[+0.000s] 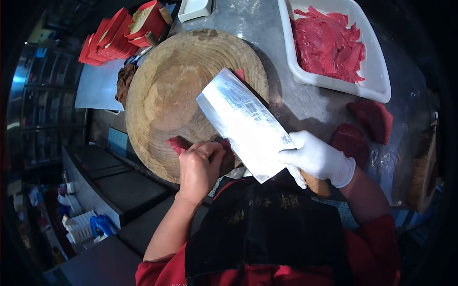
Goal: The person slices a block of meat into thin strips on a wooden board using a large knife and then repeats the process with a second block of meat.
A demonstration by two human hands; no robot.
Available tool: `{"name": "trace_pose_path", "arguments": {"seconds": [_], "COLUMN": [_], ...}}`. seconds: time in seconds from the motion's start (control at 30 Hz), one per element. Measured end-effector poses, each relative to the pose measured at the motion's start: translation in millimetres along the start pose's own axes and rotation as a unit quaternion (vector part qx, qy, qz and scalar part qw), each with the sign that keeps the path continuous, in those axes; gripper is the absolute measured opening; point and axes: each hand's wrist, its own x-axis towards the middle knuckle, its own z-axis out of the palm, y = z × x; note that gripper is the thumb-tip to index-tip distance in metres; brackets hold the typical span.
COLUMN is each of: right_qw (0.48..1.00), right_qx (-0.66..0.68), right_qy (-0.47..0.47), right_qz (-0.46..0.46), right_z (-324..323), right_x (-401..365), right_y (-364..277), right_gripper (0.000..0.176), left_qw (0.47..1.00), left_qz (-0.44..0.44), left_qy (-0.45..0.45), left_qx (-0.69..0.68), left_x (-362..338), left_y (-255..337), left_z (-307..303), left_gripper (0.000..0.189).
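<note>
My right hand (315, 157), in a white glove, is closed round the wooden handle of a wide cleaver (245, 126). Its shiny blade lies slantwise over the right part of a round wooden chopping block (167, 90). At the block's near edge my bare left hand (199, 164) is closed on a piece of red meat (177, 145), which shows on both sides of the fingers. Another bit of red meat (240, 74) sticks out beyond the blade's far end. The blade hides part of the block.
A white tray (287, 47) of sliced red meat stands at the back right. Two dark red chunks (374, 119) lie on the metal table (305, 102) below it. Red containers (112, 35) and a brown cloth (125, 83) are at the left, a small white dish (194, 10) behind.
</note>
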Motion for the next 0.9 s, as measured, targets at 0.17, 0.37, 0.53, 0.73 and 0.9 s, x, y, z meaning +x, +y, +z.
{"name": "trace_pose_path", "arguments": {"seconds": [0.17,0.37,0.53,0.73,0.9], "right_qw": [0.998,0.996,0.989,0.996,0.996], "right_qx": [0.045,0.067,-0.047,-0.033,-0.062], "right_qy": [0.043,0.055,0.1,0.077,0.048], "right_qz": [0.001,-0.023,-0.097,-0.035,-0.036], "right_z": [12.1,21.1,22.3,16.9,8.0], "right_x": [-4.1,17.7,37.7,36.9,44.8], "right_y": [12.0,11.1,1.7,-23.7,-30.7], "right_gripper": [0.022,0.014,0.023,0.019,0.017], "left_qw": [1.0,0.999,0.998,0.996,0.996], "left_qz": [0.004,0.033,0.031,0.062,0.055], "left_qy": [-0.005,-0.018,-0.027,-0.055,-0.058], "left_qx": [-0.019,-0.027,-0.045,-0.036,-0.037], "left_x": [2.4,4.5,3.0,6.6,6.8], "left_y": [-2.1,-8.0,-7.0,-13.6,-11.6], "left_z": [-1.9,-1.2,-2.8,-8.5,-9.5], "left_gripper": [0.008,0.008,0.01,0.011,0.012]}}
